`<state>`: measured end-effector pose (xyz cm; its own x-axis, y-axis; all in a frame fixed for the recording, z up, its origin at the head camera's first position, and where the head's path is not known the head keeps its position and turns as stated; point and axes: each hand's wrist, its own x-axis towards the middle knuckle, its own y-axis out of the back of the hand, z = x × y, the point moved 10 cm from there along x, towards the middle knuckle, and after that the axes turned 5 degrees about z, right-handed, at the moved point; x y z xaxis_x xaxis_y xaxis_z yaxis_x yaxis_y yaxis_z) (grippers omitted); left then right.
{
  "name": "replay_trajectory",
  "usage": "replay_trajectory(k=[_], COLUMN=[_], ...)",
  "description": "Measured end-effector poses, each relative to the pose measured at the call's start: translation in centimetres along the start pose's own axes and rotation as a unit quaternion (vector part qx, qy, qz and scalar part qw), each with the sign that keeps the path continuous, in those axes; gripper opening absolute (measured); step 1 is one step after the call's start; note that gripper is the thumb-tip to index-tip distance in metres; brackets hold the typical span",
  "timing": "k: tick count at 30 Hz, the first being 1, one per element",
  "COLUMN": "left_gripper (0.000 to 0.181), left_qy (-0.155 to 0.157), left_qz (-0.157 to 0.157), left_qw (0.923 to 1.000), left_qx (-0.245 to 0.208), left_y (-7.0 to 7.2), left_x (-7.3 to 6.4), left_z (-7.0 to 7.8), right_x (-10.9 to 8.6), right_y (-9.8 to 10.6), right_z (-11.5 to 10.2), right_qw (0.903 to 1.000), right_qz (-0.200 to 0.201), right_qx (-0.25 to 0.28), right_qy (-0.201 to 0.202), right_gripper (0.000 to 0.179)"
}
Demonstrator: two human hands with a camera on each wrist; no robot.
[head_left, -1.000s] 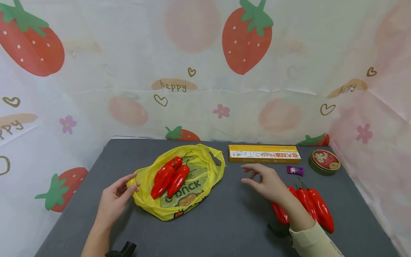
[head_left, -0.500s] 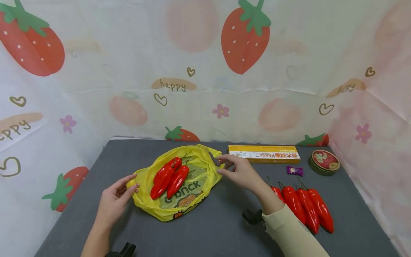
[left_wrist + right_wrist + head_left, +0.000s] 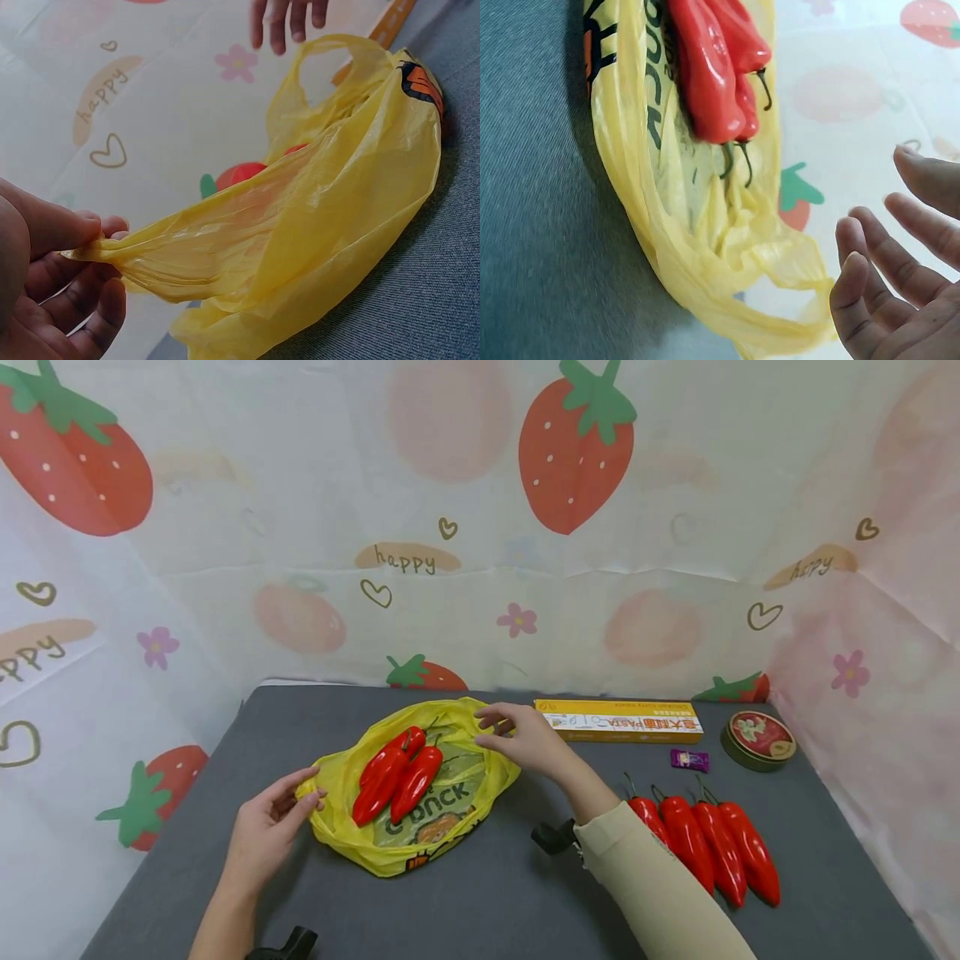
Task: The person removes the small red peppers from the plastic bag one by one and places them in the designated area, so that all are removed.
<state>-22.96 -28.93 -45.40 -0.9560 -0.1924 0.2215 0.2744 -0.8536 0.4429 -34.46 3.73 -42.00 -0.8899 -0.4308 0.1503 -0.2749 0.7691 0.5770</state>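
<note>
A yellow plastic bag (image 3: 345,843) lies spread on the table with its mouth open. Three glossy red peppers (image 3: 384,785) rest inside it. My left hand (image 3: 258,831) pinches the bag's left edge between thumb and fingers; in the left wrist view the gathered yellow film (image 3: 187,251) stretches away from that pinch. Over the bag's right handle hovers my right hand (image 3: 525,739). Its fingers are spread and loosely bent, with nothing between fingers and thumb in the right wrist view. The handle loop (image 3: 780,334) lies right beside its fingertips; whether they touch I cannot tell.
Several more red peppers (image 3: 688,843) lie at the right, partly behind my right sleeve (image 3: 648,877). A yellow pasta box (image 3: 622,718), a small purple packet (image 3: 689,760) and a round red-lidded tin (image 3: 759,739) sit along the back right. A strawberry-print sheet (image 3: 442,635) hangs behind.
My right hand has moved left from near the loose peppers to above the bag's right handle, uncovering more of those peppers. The left hand keeps its pinch in the same place.
</note>
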Motion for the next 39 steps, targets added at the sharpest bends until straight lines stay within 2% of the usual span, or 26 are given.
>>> replay_trajectory(k=[5,12,17,24,31,35,39], left_gripper=[0.039,0.039,0.039,0.039,0.038,0.038,0.039], left_qy=[0.001,0.001,-0.009,-0.015,-0.004,-0.002,-0.003], left_qz=[-0.002,-0.002,-0.001,-0.004,-0.004,-0.006,-0.007], left_qw=[1.0,1.0,1.0,0.9999,1.0,1.0,1.0], left_qx=[-0.003,-0.002,0.001,-0.001,0.0,0.001,0.004], left_y=[-0.1,0.0,-0.2,-0.4,-0.5,-0.5,-0.5], left_x=[-0.1,-0.1,0.1,0.2,-0.1,0.0,0.0], left_z=[0.0,0.0,0.2,0.3,0.1,0.2,0.2], right_x=[1.5,3.8,4.8,5.5,5.1,4.8,4.9], right_y=[-1.4,-4.9,-6.7,-8.3,-10.3,-10.6,-10.6], right_z=[0.7,1.2,1.3,2.9,4.0,4.0,3.7], right_qw=[0.9994,0.9932,0.9912,0.9846,0.9731,0.9726,0.976], right_qz=[-0.017,-0.051,-0.066,-0.08,-0.132,-0.143,-0.144], right_qx=[0.026,0.085,0.086,0.094,0.093,0.091,0.092], right_qy=[-0.016,-0.06,-0.077,-0.124,-0.165,-0.159,-0.135], right_gripper=[0.039,0.042,0.043,0.037,0.04,0.04,0.028])
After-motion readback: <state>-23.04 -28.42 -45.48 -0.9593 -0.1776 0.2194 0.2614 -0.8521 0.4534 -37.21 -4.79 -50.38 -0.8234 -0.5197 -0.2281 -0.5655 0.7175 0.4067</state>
